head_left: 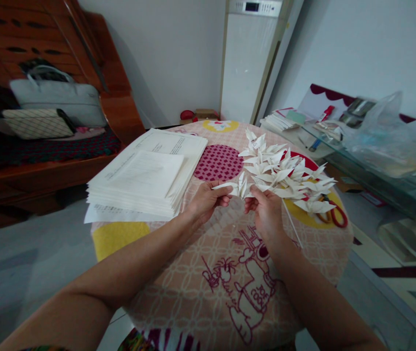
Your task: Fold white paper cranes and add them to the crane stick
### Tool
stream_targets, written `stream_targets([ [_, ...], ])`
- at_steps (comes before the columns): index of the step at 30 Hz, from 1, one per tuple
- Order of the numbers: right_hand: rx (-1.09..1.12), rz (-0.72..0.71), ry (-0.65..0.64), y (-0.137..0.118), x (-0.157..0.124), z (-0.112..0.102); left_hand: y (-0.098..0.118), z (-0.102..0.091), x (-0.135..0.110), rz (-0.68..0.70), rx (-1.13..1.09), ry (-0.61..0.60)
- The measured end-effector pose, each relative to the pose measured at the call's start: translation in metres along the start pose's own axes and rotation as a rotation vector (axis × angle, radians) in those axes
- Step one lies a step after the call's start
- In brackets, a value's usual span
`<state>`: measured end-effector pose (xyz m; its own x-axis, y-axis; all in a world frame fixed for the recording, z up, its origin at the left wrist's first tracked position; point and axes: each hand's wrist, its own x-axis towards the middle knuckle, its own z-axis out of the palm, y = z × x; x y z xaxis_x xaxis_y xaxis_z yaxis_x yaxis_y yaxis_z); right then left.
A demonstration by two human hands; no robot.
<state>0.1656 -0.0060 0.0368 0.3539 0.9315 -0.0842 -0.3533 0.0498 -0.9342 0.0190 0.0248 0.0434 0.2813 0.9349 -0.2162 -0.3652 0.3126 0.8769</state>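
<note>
- A small folded paper figure [237,188] is held just above the desk [193,273], over its middle and slightly toward the far edge, between the two hands.
- The figure's left point is gripped by the left hand [206,201]. Its fingers [223,189] are pinched together on the paper.
- The figure's right side is gripped by the right hand [266,214]. Those fingers are clamped on a fold, though their tips are partly hidden by the paper.
- A pile of folded figures [288,170] is spread toward the far right edge of the desk, just beyond the right hand, with the pieces overlapping one another.
- A stack of sheets [149,178] is laid at the left edge of the desk, and its lowest sheets overhang that edge.
- Scissors [334,214] with red handles are seen at the right edge, partly covered by the pile.
- The folding is judged to be well under way. Many figures appear finished and set aside, while the one in the hands appears close to its final shape, its points already formed.
- A good deal of work is judged to be left, since the stack of flat sheets is thick and unfolded.
</note>
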Motion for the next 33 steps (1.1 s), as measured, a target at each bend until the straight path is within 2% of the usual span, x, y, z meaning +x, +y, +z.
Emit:
stream_targets([
  [5,-0.009,0.048,-0.016,-0.0010,-0.0012,0.0012,0.0046,0.0008,0.0017,-0.115,-0.069,0.025],
  [13,-0.027,0.134,-0.045,-0.0003,0.0005,0.0012,0.0066,0.0004,0.0048,-0.217,-0.100,0.080],
  [33,-0.047,0.150,-0.081,0.0016,0.0043,-0.0026,0.0040,-0.0016,0.0042,-0.177,0.005,-0.007],
])
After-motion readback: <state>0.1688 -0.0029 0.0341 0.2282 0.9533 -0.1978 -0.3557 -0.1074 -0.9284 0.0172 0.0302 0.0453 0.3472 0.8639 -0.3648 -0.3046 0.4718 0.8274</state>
